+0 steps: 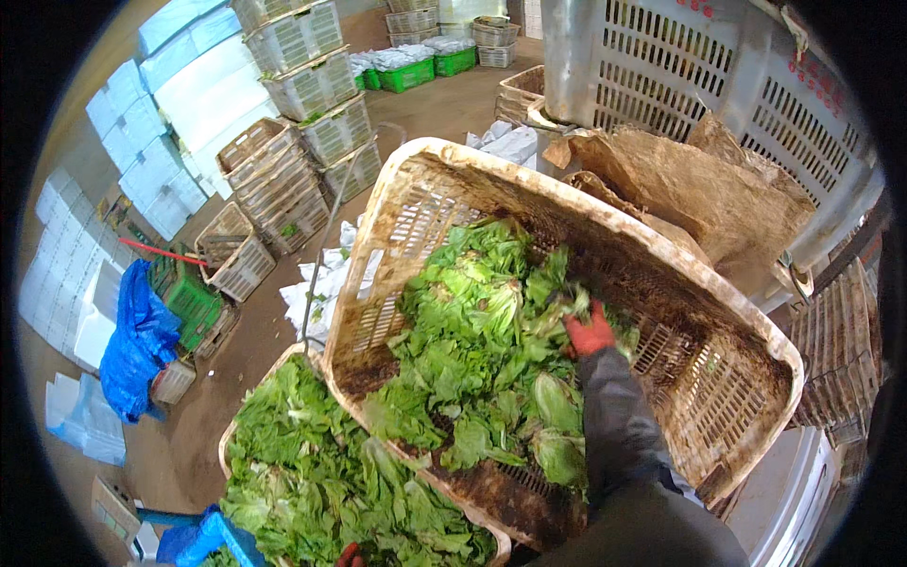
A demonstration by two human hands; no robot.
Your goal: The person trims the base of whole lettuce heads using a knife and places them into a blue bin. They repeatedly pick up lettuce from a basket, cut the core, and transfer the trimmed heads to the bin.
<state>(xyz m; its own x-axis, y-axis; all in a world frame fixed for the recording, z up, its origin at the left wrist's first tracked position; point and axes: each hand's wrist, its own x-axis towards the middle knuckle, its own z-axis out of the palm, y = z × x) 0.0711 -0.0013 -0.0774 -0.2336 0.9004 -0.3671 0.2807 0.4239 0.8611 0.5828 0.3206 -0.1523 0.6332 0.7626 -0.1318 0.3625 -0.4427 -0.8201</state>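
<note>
A large, dirt-stained plastic crate [439, 150] stands tilted before me, with loose green lettuce [482, 305] heaped along its left side. My right hand [590, 332], in a red glove, reaches into it and is closed around some lettuce leaves [575, 303]; the leaves hide part of the fingers. Below and to the left, a second crate [502, 542] is full of lettuce leaves [305, 453]. Only the red-gloved fingertips of my left hand [349, 556] show at the bottom edge, over those leaves. Whether they hold anything is hidden.
A bent metal rod [329, 227] rises by the crates' meeting edges. Brown sacking [680, 184] and a big grey slotted crate [659, 64] stand behind. Stacked crates [312, 85], white foam boxes [205, 92] and a blue tarpaulin [138, 340] are to the left.
</note>
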